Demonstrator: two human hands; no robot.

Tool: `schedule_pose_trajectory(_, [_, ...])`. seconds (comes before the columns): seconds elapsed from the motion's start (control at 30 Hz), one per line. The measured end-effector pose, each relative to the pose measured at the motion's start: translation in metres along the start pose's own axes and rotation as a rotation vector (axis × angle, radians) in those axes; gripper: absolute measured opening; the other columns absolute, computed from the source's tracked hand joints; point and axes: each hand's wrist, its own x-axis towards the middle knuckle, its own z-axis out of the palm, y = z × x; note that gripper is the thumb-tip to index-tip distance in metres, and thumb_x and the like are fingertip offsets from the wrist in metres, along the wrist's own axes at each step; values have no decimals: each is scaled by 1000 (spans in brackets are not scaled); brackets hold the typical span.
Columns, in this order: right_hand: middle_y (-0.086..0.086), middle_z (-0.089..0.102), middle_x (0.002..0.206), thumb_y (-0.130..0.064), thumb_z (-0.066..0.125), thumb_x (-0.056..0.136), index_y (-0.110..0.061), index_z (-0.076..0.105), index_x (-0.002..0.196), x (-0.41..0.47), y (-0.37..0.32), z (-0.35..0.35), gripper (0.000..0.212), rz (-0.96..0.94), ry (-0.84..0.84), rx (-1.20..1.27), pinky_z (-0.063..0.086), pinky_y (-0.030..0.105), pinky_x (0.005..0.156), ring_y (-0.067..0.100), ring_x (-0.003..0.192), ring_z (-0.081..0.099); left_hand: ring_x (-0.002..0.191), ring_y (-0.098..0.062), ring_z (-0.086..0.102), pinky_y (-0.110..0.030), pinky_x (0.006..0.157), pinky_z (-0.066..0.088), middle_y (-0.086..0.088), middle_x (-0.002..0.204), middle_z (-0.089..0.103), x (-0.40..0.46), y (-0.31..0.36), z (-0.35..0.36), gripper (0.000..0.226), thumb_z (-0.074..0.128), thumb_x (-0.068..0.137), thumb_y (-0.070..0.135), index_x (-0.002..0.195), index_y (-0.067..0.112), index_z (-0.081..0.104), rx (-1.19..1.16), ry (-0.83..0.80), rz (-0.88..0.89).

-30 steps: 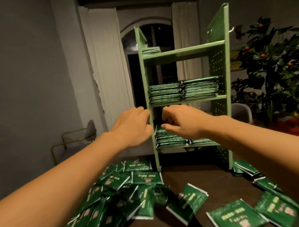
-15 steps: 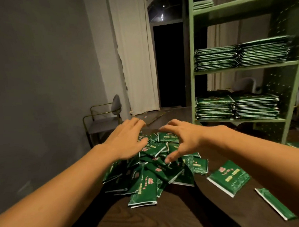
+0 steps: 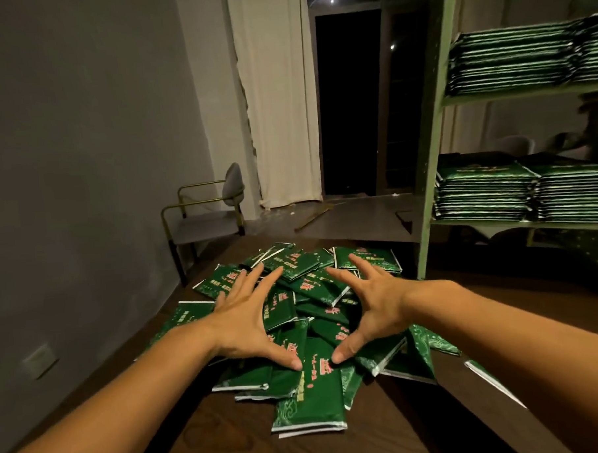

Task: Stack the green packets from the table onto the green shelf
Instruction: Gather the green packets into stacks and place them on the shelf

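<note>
Left grip (image 3: 241,318), right grip (image 3: 373,307) splayed over green packets (image 3: 308,393); dark wood table (image 3: 238,438), grey wall (image 3: 82,150).

Green packets (image 3: 307,402), pale green shelf (image 3: 432,124)

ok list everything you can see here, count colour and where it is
loose packets: many, too jumbled to count, green with red and gold print, heaped on the table under and around the hands
stacked packets: four neat stacks showing, green, two on the lower shelf board and two on the board above
shelf: one, pale green, standing on the table at the right
table: one, dark brown wood, foreground
chair: one, grey seat and back on a brass-coloured frame, by the left wall beyond the table
curtain: one, off-white, hanging left of the dark doorway
wall: grey, left side
left hand: fingers spread, over the left of the heap
right hand: fingers spread, over the right of the heap
</note>
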Motion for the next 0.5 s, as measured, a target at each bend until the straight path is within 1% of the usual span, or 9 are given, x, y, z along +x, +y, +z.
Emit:
schedule_pose_trajectory(0.07, [-9,-34,160,-80,80,47,-58,-19,148,7,5,6,143,34,-31,15,11,68,119,35,151,-19,146,-15,-37,-58,122,-11,17,160,-35,10,-1,2,159,73,29,88,152,52,-20,-21,14,24])
schedule_pose_trajectory(0.17, [-8,-27,163,-81,79,49,-57,-18,149,12,11,11,141,62,-85,21,12,66,120,34,153,-15,145,-14,-38,-58,122,-13,20,157,-37,24,-4,4,156,74,32,87,152,53,-20,-15,-29,40])
schedule_pose_trajectory(0.27, [-6,-19,166,-77,79,55,-53,-14,152,10,11,8,136,38,-99,-13,12,62,122,32,154,-9,150,-16,-28,-58,123,-11,18,160,-33,32,-4,9,156,63,27,98,151,55,-19,-35,-114,33])
schedule_pose_trajectory(0.33, [-7,-16,167,-76,79,57,-51,-9,154,8,14,8,133,19,-89,-8,14,58,123,30,155,-4,152,-17,-23,-55,123,-11,17,162,-30,32,-2,15,152,56,29,102,152,54,-20,-32,-125,35])
schedule_pose_trajectory(0.43, [-11,-9,167,-79,76,57,-50,0,155,3,22,13,128,-29,-46,22,19,54,123,27,155,5,153,-13,-21,-51,125,-9,18,163,-26,24,4,26,139,48,40,104,152,54,-18,-8,-50,60])
schedule_pose_trajectory(0.5, [-12,-3,167,-79,75,58,-47,7,156,-3,27,17,124,-66,-9,41,24,50,122,26,154,13,154,-12,-16,-50,126,-6,19,164,-22,17,11,32,130,47,48,102,152,55,-15,0,0,64])
